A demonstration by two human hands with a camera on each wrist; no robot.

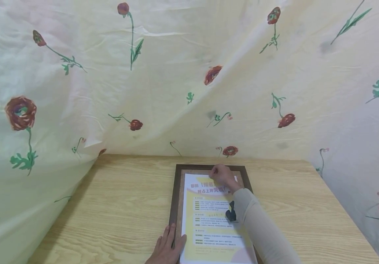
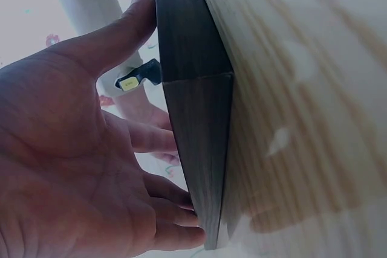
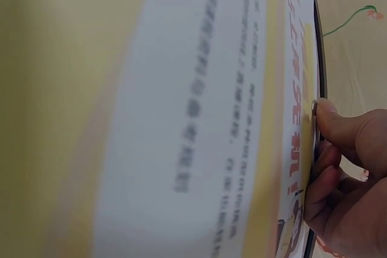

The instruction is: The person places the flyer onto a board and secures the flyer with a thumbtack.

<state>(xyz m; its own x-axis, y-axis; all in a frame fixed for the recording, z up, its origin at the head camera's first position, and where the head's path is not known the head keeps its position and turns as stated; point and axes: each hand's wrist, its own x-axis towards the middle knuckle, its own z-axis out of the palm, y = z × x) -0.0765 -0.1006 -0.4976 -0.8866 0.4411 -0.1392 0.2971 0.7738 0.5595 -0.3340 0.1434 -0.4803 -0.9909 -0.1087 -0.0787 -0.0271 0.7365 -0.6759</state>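
Note:
A printed poster [image 1: 214, 227] with yellow and white areas lies on a cork board [image 1: 182, 190] in a dark wooden frame [image 1: 175, 194]. At the poster's top edge is my right hand [image 1: 223, 175], its fingers curled. In the right wrist view, the thumb of that hand [image 3: 357, 179] is against a small shiny round thumbtack [image 3: 314, 107]; its pin is hidden. My left hand [image 1: 167, 247] rests on the frame's left side near the bottom. Its fingers lie fairly straight along the frame [image 2: 196, 107] in the left wrist view, not curled round it.
The board lies on a light wood-grain table [image 1: 127, 205]. A cream cloth with red flowers [image 1: 163, 91] hangs behind and along both sides. A black strap piece [image 1: 231, 212] sticks out from the right sleeve [image 1: 258, 223] over the poster.

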